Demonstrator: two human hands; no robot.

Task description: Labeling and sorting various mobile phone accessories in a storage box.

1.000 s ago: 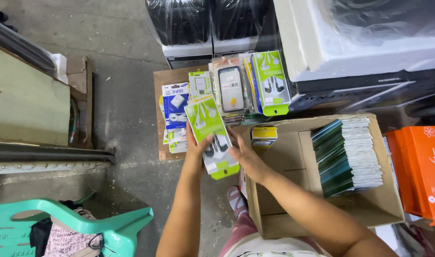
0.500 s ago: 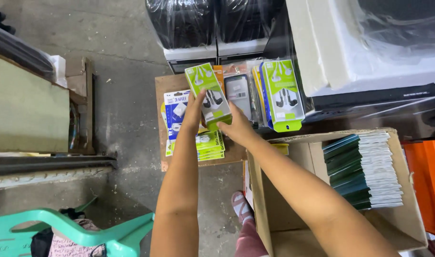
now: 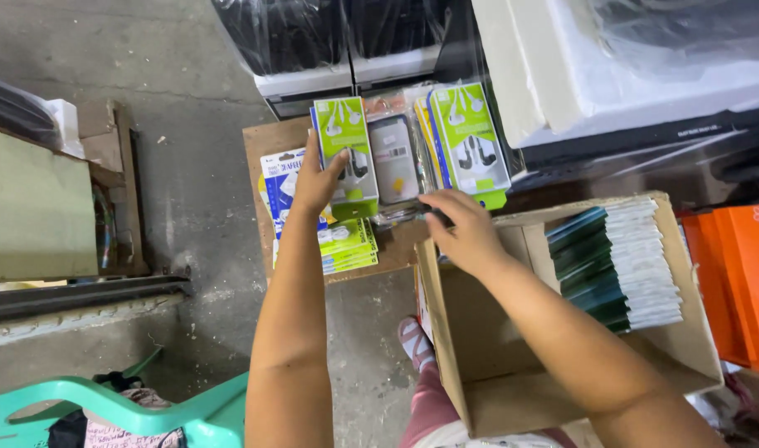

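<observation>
On the small brown board (image 3: 263, 145) by the wrapped appliances, left hand (image 3: 317, 181) clamps a green earphone blister pack (image 3: 346, 145), thumb on its face, fingers behind, held upright against the standing row. Right hand (image 3: 462, 228) hovers over the cardboard box (image 3: 479, 365) edge, fingers loosely curled, apparently gripping nothing; contact with the clear pack (image 3: 393, 158) cannot be told. Step judged: setting packs into the display row. Next move calls for seating the pack level beside its neighbour, then fetching 1 more.

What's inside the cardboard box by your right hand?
Inside the cardboard box, a row of dark green and white packs stands along the far side. The right forearm covers part of the bare bottom.
</observation>
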